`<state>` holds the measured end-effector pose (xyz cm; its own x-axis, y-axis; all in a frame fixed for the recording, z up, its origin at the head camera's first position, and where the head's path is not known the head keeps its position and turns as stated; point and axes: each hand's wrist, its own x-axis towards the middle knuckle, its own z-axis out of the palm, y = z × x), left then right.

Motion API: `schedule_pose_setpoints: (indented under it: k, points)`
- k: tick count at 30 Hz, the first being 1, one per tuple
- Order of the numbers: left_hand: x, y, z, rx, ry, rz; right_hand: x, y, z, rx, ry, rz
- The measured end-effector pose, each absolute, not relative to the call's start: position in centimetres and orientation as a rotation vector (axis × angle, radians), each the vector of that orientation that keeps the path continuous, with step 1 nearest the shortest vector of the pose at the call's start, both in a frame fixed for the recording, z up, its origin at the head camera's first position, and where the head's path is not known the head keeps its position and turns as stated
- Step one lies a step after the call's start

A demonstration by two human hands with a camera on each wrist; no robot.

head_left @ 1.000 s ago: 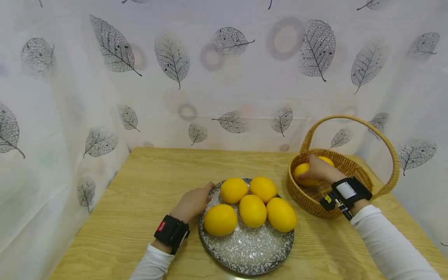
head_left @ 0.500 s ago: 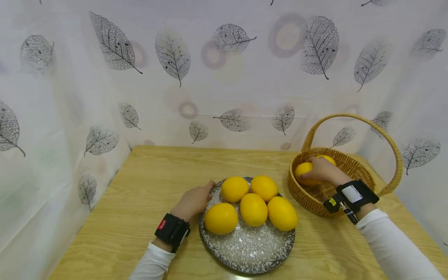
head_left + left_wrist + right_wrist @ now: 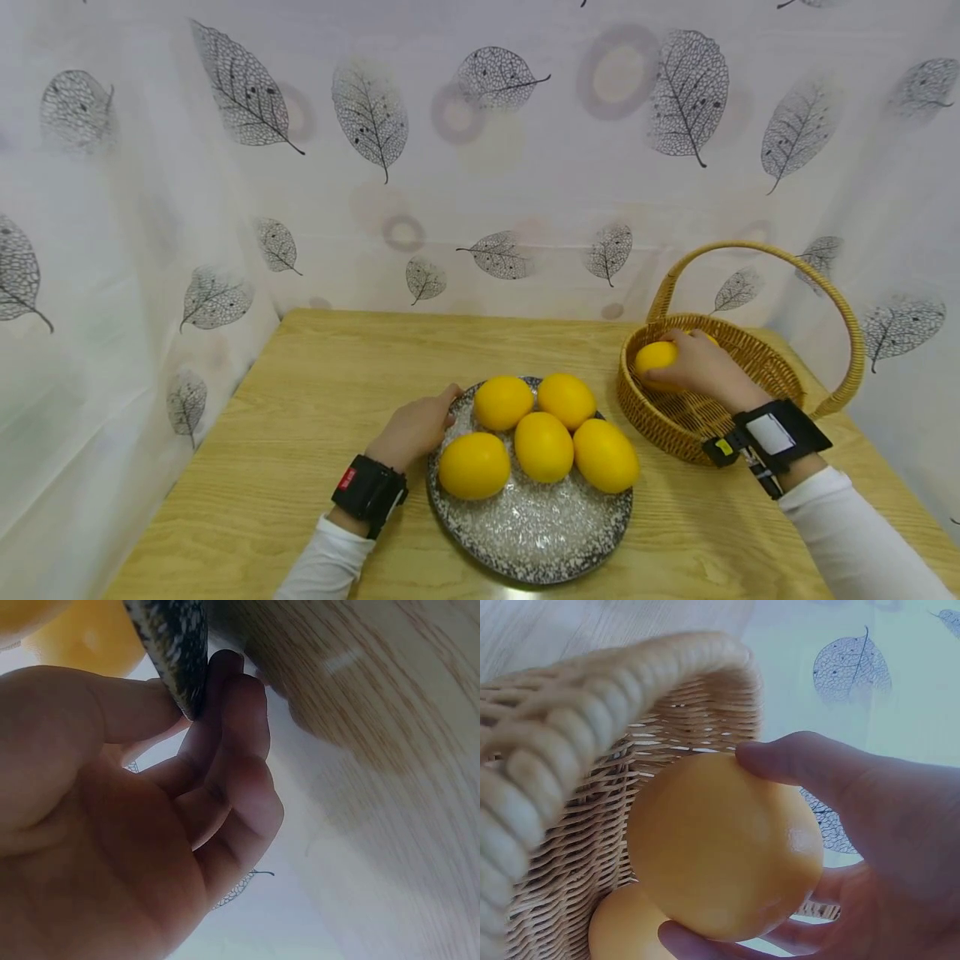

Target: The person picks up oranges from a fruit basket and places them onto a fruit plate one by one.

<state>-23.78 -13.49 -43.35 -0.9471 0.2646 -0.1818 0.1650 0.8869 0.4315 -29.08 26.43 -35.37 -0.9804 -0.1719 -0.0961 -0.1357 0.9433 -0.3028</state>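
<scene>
My left hand (image 3: 416,429) grips the left rim of a speckled grey plate (image 3: 540,533). In the left wrist view, the thumb lies on one side of the rim and curled fingers on the other. Several yellow lemons (image 3: 543,447) rest on the far half of the plate. At the right, my right hand (image 3: 705,367) is inside a wicker basket (image 3: 663,429), its thumb and fingers around a lemon (image 3: 724,844). Below it in the right wrist view sits another lemon (image 3: 622,922), partly covered by the held one and by a finger.
The basket's tall arched handle (image 3: 843,325) rises at the right, close to my right forearm. A leaf-patterned curtain (image 3: 480,167) hangs behind the wooden table (image 3: 360,358) and along its sides. The basket stands just right of the plate.
My right hand and the lemon it holds have shifted slightly right within the basket, and the wrist has swung right. The left hand still holds the plate in the same place.
</scene>
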Motion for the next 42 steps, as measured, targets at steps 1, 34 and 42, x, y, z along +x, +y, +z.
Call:
schedule_pose_setpoints:
  k: [1,34,42]
  points:
    - [-23.8,-13.5,-43.4,0.327,2.82,0.612,-28.9,26.4,-35.3,-0.233,2.981,-0.455]
    - [-23.2,-13.6,-42.8,0.385,2.831,0.643,-24.1,23.5,-32.8,-0.266,3.145,-0.491]
    - [-23.3,-13.6,-42.9,0.378,2.833,0.631,-22.1,21.9,-32.0,-0.303,3.154,-0.507]
